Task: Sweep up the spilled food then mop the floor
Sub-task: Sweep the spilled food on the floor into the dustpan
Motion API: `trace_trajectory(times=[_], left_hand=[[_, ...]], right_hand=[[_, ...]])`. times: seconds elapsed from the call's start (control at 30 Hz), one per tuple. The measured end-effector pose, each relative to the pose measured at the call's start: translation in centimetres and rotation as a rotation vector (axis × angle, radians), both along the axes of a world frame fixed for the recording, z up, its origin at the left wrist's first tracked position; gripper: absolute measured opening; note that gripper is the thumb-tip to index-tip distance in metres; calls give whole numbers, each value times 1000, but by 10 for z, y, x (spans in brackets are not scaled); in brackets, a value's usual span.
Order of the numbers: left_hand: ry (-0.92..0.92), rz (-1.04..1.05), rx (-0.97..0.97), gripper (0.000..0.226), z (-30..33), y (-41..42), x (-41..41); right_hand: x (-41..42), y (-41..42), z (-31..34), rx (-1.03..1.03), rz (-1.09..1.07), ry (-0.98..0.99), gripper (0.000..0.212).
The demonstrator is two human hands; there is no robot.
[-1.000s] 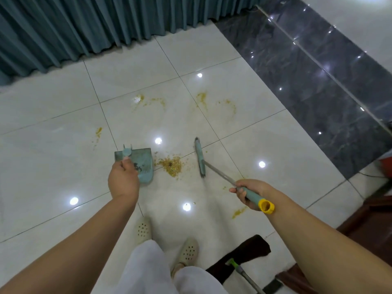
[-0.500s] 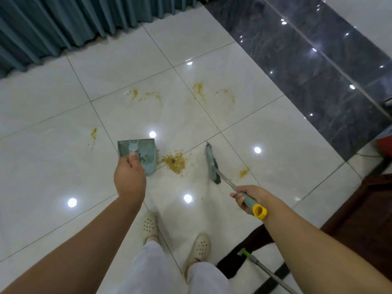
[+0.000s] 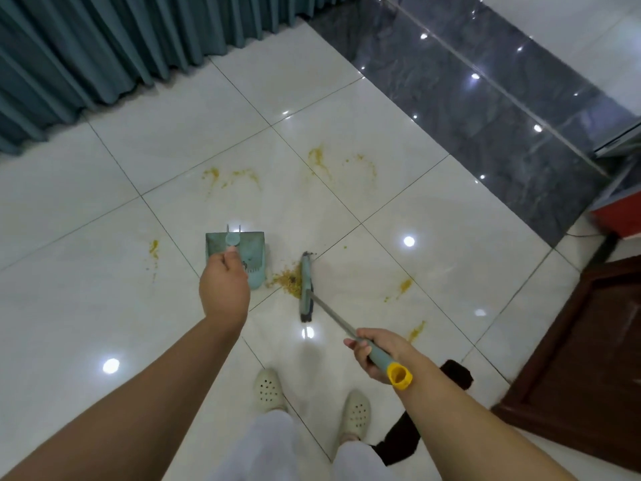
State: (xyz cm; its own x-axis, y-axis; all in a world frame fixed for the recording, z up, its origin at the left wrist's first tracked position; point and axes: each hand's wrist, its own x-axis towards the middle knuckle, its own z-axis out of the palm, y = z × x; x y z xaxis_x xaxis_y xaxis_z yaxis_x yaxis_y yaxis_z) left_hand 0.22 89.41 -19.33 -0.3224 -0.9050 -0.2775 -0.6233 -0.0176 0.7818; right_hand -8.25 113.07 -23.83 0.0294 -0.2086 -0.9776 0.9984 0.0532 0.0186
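My left hand [image 3: 224, 289] grips the upright handle of a teal dustpan [image 3: 253, 253] that rests on the white tile floor. My right hand [image 3: 376, 352] holds the teal, yellow-capped handle of a broom. The broom head [image 3: 306, 286] lies just right of the dustpan, and a small pile of yellow-brown crumbs [image 3: 286, 279] is squeezed between the two. Yellow smears [image 3: 319, 161] stain the tiles further away, and more spots [image 3: 405, 285] lie to the right of the broom head.
Teal curtains [image 3: 104, 46] hang along the far left. A dark glossy floor strip [image 3: 485, 109] runs at the right, with a brown wooden piece [image 3: 589, 359] and a red object [image 3: 621, 213] beside it. A black mop head [image 3: 402, 442] lies by my feet.
The broom head has swept left toward the dustpan, pushing the crumb pile close against the pan's lip. The view has shifted a little; both hands keep their grip.
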Motion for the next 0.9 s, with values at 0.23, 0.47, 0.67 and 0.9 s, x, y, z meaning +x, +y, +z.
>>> trace_trajectory(times=[0.23,0.47,0.67,0.9], left_hand=[[-9,-56,-13,43,4,-24,-9],[-3,-88,-16,39,5,-38,-20],[16,-91,-1,39,-5,-54,-28],[81,-100,41,40,-18,-75,-38]], right_hand=[[-14,-5,17,34,43,95,27],[-47,2,21,102,19,179,23],[-88,-16,2,197,43,272,16],[-133,-65,-29,260,155,351,15]])
